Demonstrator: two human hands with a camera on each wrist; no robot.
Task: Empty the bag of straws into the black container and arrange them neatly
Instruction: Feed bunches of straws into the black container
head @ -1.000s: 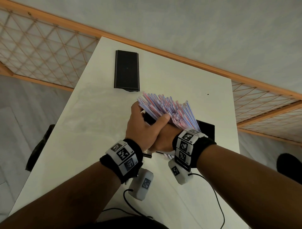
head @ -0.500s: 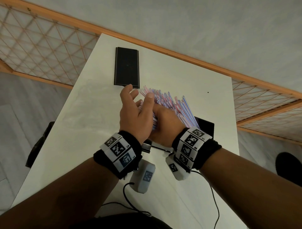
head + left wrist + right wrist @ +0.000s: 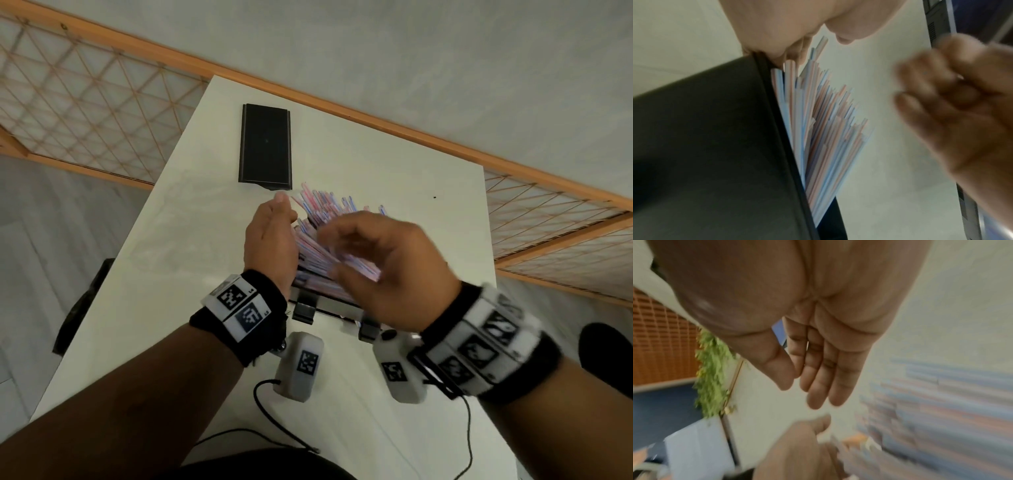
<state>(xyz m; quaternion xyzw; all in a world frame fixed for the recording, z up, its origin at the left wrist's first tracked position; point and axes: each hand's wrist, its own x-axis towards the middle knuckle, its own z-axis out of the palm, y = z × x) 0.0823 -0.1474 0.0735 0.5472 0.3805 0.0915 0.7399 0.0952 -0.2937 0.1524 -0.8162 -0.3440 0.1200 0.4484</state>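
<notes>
Tabletop (image 3: 394,164): white; black lid laid flat at far side.
Black container (image 3: 705,146): seated near edge, straws inside.
Straws (image 3: 318,219): fanned unevenly, long axis pointed away, flanked by both hands.
Left hand (image 3: 270,240): flat, pressed against fan's left side.
Right hand (image 3: 387,267): blurred, loosely curled, nothing held.

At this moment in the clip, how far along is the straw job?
Done: the pink-and-blue striped straws are out of the bag and standing in the black rectangular container. In hand: the left hand rests flat against their side, while the right hand hovers open and blurred. Left: the straws fan out with uneven tips, so squaring remains. A flat black lid-like panel lies apart on the white table.
</notes>
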